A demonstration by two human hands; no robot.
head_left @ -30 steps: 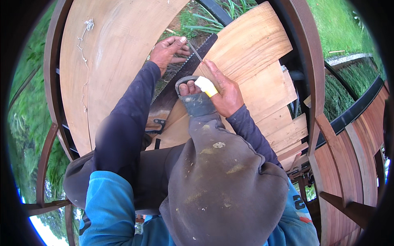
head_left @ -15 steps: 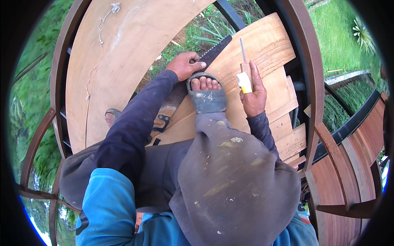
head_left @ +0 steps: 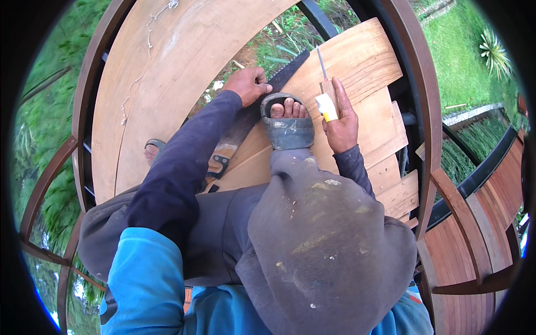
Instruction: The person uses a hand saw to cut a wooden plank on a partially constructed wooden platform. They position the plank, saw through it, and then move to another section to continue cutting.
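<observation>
A handsaw (head_left: 245, 124) lies slantwise on the pale boards, its toothed edge facing the gap on the left and its wooden handle (head_left: 224, 152) near my legs. My left hand (head_left: 245, 87) pinches the blade's toothed edge between thumb and fingers. Right of the blade, my right hand (head_left: 342, 129) is wrapped round a slim file (head_left: 322, 64), its metal tip pointing away from me. The file's wooden grip carries a white and yellow wrapping (head_left: 326, 107). Between my hands rests my sandalled foot (head_left: 288, 133), close against the saw blade and covering part of it.
A broad curved board (head_left: 151, 84) with loose string (head_left: 149, 33) spans the left, my other foot (head_left: 152, 151) on it. Short planks (head_left: 385, 131) lie at right. Grass shows through the gap. Dark curved rails (head_left: 416, 84) rim the platform, with reddish slats (head_left: 446, 268) lower right.
The file and my right hand have shifted left, toward the saw. My sandalled foot has moved slightly right. My left hand keeps its pinch on the blade, and the whole view has shifted a little.
</observation>
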